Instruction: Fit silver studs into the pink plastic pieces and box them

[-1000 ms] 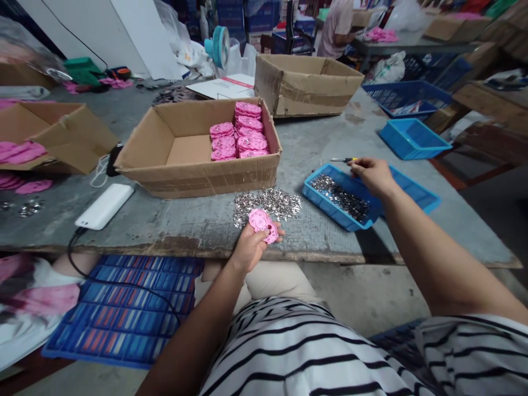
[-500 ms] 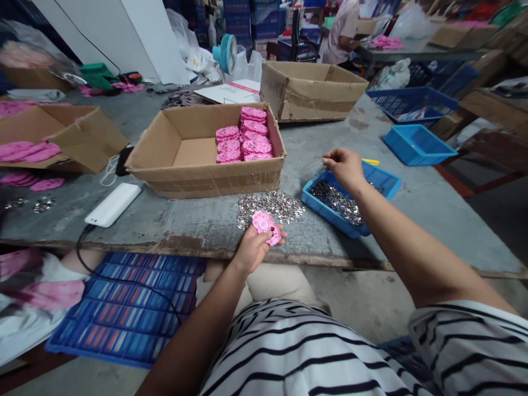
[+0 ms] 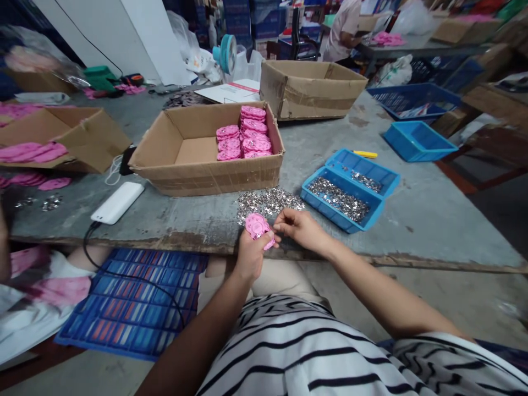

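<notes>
My left hand [image 3: 252, 254] grips a pink plastic part [image 3: 256, 225] with a scalloped edge and small holes, held just over the table's front edge. Close to its right side is my right hand [image 3: 303, 228], thumb and fingertips pinched together; whatever they hold is too small to make out. Behind both hands lies a loose heap of small shiny metal pieces [image 3: 268, 202]. More such pieces fill the near compartment of a blue divided tray [image 3: 373, 217], with fewer in its far compartment.
Stacked pink parts [image 3: 256, 137] stand at the right inside an open cardboard box [image 3: 206, 179]. Another cardboard box [image 3: 322, 99] is behind it. A yellow-handled tool [image 3: 365, 154] lies past the tray. To the left are a white power bank [image 3: 117, 203] with a cable and another person's arm.
My right hand has come from above the blue tray leftward and down to beside the pink part. My left hand has turned the part slightly and shifted it a little left.
</notes>
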A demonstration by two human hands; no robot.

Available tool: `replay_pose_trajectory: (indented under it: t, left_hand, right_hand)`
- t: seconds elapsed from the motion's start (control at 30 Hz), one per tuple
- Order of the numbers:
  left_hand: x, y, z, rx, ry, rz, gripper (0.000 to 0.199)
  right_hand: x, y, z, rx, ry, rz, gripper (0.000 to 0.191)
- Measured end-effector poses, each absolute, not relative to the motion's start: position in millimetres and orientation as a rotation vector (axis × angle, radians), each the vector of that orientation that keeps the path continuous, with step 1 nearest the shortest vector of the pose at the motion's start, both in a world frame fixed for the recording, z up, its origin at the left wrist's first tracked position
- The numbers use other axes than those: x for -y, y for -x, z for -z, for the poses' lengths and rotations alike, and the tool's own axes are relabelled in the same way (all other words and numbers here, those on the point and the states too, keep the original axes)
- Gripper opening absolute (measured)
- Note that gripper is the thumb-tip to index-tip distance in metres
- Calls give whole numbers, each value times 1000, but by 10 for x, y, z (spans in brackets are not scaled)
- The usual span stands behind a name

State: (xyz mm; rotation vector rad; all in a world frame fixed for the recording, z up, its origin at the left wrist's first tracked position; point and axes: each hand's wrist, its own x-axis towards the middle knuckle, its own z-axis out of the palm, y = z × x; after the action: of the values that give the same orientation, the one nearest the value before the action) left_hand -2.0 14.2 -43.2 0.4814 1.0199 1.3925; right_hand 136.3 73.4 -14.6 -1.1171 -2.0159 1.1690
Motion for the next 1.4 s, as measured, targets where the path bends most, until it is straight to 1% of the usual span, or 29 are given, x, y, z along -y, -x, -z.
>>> replay_pose_trajectory:
  t: [0.13,0.27,0.37,0.47,0.63,0.77,0.87,1.0,1.07,1.13,1.23,1.4]
  left_hand:
    - [-214,63,427,-990,-391,-1368,48]
    - [-305,106,389,-891,-280,-1343,36]
    - [-338,122,347,-860,-262,-1332,38]
    - [-335,107,307,-835,-247,-1336,40]
    - [-304,43,256,-790,-228,-1379,42]
    - [-293,14,229,-769,-273,-1349,47]
    - [-287,1,226,-776,-301,-1332,49]
    - [-267,-22,258,-726,-297,-1310,49]
    - [-253,-38,275,-708,-274,-1281,48]
    - [-241,-54,281,-721,-257,-1260,48]
    - [-227,-67,270,-759,-250,-1263,48]
    - [-206,-52,268,-800,-222,-1255,47]
  right_hand:
    - [-828,-1447,176,1858,1232,-1063,16]
    - [-815,-1464,273,1853,1237,-1104,21]
    - [-752,-1411,366,1842,1223,-1124,22]
    - [-698,-1342,402,1840,1173,-1102,19]
    - [-671,-1284,323,2059,944,-851,11]
    - [-664,-1268,249,2207,871,-689,9]
    - [-639,-1234,212,2367,871,-517,11]
    - [-600,-1175,169,2562,899,-250,20]
    - [-593,-1159,148,2630,897,-204,21]
    - [-596,-1162,132,2670,900,-257,18]
    - [-604,-1203,121,2621,922,-467,14]
    - [-609,-1305,119,2229,846,-847,14]
